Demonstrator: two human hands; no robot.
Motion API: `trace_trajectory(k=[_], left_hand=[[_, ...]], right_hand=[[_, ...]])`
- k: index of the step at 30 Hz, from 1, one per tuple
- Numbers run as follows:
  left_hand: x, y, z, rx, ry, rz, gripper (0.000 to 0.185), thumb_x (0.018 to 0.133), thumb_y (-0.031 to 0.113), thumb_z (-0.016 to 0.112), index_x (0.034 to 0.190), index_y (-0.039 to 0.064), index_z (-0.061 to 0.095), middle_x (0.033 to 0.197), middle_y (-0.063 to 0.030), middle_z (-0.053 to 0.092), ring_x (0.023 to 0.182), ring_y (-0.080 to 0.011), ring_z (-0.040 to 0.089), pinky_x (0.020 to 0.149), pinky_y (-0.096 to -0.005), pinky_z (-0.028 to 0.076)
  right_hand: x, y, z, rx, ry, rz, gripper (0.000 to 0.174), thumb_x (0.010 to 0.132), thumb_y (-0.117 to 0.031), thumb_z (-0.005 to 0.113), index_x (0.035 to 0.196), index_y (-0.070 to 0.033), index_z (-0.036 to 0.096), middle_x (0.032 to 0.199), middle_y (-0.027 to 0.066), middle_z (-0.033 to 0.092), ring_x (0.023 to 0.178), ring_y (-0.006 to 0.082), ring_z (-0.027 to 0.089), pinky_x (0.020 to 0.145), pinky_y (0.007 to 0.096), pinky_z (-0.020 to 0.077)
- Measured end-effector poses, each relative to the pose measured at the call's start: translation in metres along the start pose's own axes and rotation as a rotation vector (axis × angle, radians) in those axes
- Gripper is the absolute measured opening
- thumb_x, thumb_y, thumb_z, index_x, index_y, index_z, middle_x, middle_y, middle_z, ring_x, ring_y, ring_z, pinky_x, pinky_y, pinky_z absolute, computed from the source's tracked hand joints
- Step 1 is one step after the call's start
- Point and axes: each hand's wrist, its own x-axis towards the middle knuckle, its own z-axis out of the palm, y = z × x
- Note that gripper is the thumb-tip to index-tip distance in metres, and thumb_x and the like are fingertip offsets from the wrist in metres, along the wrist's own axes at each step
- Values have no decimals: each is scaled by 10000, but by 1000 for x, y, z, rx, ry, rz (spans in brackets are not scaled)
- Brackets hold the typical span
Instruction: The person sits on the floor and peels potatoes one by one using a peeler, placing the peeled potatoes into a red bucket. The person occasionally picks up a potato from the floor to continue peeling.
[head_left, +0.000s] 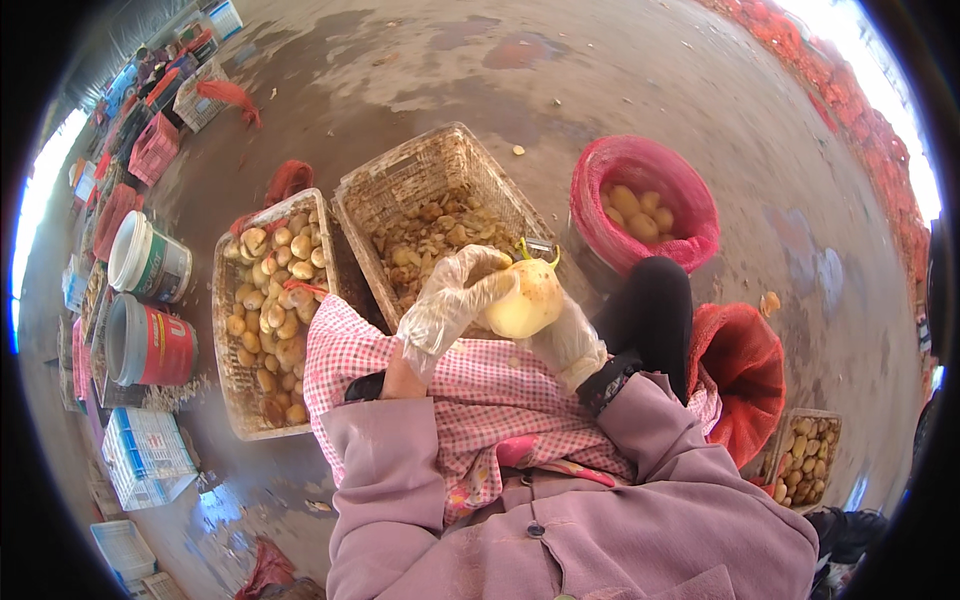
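My left hand (459, 300), in a clear plastic glove, grips a large potato (529, 296) from its left side. The potato's lower left is peeled pale yellow; brownish skin stays on its upper right. Behind it my right hand (570, 345), gloved too, is partly hidden. A vegetable peeler (541, 246) with a metal blade and yellow-green arms shows above the potato; its handle is out of sight behind it, on my right hand's side. Below the hands, a dirty plastic crate (390, 176) contains peelings (450, 229).
A crate (219, 300) of unpeeled potatoes (259, 322) stands left. Peeled potatoes (637, 214) lie in a pink mesh-lined container (592, 176) ahead right. A red mesh sack (757, 375) stands beside my right leg, near another potato crate (832, 450). Buckets (169, 341) line the far left.
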Motion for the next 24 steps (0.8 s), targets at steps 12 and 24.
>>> trace_trajectory(k=[12,24], left_hand=[[-7,-18,12,-21,-109,240,1104,567,148,951,1478,36,338,1426,-99,472,1323,-214,442,1092,-381,415],[-26,26,-9,428,-29,211,918,496,160,930,1326,62,551,1282,-76,582,1203,-236,552,1058,-378,442]], right_hand=[[-7,0,19,196,-34,33,362,1033,-285,477,1302,-47,522,1275,102,613,1130,215,623,958,363,543],[-24,-17,39,-299,16,-39,428,990,-456,532,1262,-127,522,1124,47,628,928,187,665,585,336,594]])
